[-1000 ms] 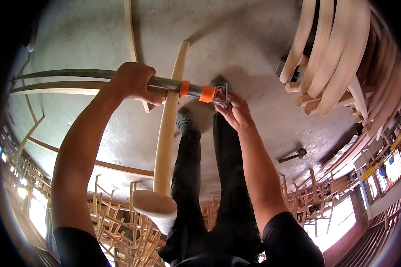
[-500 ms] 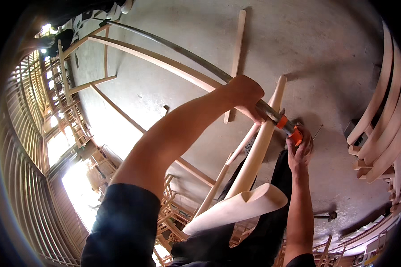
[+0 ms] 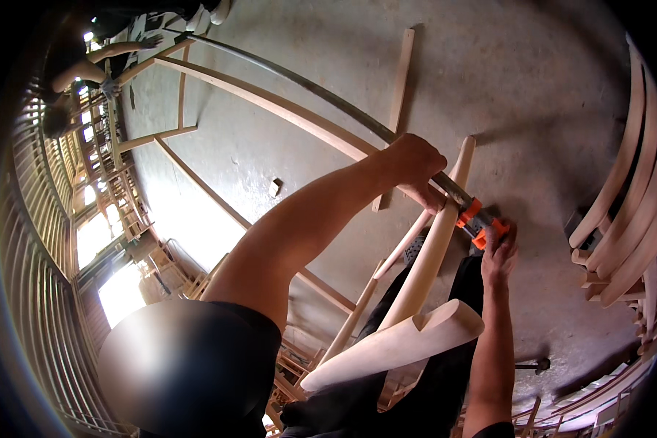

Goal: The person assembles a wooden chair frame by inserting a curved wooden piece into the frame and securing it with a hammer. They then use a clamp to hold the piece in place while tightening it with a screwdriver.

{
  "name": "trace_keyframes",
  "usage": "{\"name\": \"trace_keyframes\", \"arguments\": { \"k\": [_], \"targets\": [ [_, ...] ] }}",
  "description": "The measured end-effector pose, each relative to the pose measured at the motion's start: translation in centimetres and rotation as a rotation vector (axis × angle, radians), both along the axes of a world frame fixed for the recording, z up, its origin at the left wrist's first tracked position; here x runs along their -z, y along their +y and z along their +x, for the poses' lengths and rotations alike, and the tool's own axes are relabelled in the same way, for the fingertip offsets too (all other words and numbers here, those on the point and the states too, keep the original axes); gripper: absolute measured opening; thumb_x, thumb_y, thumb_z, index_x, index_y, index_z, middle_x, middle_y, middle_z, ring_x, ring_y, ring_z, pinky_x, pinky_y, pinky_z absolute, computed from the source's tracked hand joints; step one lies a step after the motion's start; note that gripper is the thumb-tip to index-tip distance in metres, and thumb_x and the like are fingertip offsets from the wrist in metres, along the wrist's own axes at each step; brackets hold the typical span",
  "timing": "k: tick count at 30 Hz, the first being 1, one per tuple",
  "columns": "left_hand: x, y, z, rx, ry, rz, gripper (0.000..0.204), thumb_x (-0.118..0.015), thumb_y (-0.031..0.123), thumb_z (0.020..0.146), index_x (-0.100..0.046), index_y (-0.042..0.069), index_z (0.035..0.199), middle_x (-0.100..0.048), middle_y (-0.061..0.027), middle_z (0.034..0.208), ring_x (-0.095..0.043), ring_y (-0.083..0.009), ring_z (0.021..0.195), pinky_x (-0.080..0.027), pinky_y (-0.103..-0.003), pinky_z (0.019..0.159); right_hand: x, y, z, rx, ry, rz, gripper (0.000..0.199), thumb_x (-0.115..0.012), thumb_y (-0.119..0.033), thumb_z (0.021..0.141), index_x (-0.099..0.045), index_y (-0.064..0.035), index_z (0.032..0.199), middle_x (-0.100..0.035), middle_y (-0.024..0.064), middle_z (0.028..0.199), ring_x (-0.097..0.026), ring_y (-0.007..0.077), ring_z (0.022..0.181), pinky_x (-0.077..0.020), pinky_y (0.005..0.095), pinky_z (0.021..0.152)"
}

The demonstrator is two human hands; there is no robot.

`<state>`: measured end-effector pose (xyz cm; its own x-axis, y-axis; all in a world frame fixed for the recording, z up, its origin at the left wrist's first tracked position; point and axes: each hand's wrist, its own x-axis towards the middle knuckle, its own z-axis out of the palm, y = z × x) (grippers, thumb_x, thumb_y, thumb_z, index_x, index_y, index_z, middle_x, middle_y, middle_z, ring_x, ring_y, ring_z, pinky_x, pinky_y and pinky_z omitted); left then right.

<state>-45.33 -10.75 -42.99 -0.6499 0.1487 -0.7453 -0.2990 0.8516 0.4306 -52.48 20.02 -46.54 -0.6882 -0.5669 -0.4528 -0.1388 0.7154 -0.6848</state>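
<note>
Though long, clamp (image 3: 330, 98) within left fingers (image 3: 432, 156)

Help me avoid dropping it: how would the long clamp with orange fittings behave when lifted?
The long clamp is probably stiff, since its bar looks metallic; the curve may be lens bending. It is likely heavy and awkward, the bar reaching far from the orange fittings. Its smooth-looking surface might slip if held loosely.

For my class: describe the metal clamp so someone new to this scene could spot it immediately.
Against the grey floor, find the large wooden frame. Follow its long upper beam to the left hand; the metal clamp runs alongside, reaching the right hand. Unlike the pale tapered wooden piece crossing it, it has bright orange fittings.
</note>
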Motion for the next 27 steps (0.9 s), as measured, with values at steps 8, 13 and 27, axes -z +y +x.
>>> {"name": "trace_keyframes", "arguments": {
  "k": [8,13,27],
  "targets": [
    [0.5,0.0,0.5,-0.012,0.065,0.006,0.075,-0.08,0.071,0.054,-0.068,0.006,0.089,-0.069,-0.0119,0.08,-0.068,-0.0341,0.082,-0.054,-0.043,0.072,-0.7,-0.6,0.0,0.038,-0.076,0.041,0.036,-0.061,-0.041,0.1,-0.058,-0.0089,0.115,-0.069,0.0169,0.097,-0.068,0.0402,0.087,-0.0545,0.0452,0.071],
    [0.4,0.2,0.4,-0.013,0.045,-0.014,0.074,-0.081,0.07,0.054,-0.067,0.006,0.089,-0.069,-0.0116,0.079,-0.069,-0.0343,0.081,-0.054,-0.044,0.071,0.1,-0.1,-0.2,0.011,-0.064,0.036,0.037,-0.06,-0.042,0.1,-0.057,-0.0084,0.116,-0.07,0.0178,0.099,-0.069,0.0407,0.088,-0.0546,0.0465,0.07],
    [-2.3,0.3,2.6,-0.081,0.061,-0.126,0.068,-0.066,0.075,0.076,-0.067,0.008,0.088,-0.068,-0.0087,0.077,-0.069,-0.0325,0.078,-0.055,-0.044,0.069,-0.2,0.0,0.1,0.029,-0.01,0.007,0.039,-0.059,-0.046,0.099,-0.06,-0.0102,0.115,-0.07,0.0183,0.095,-0.069,0.0426,0.088,-0.0546,0.0481,0.069]
  ]
}}
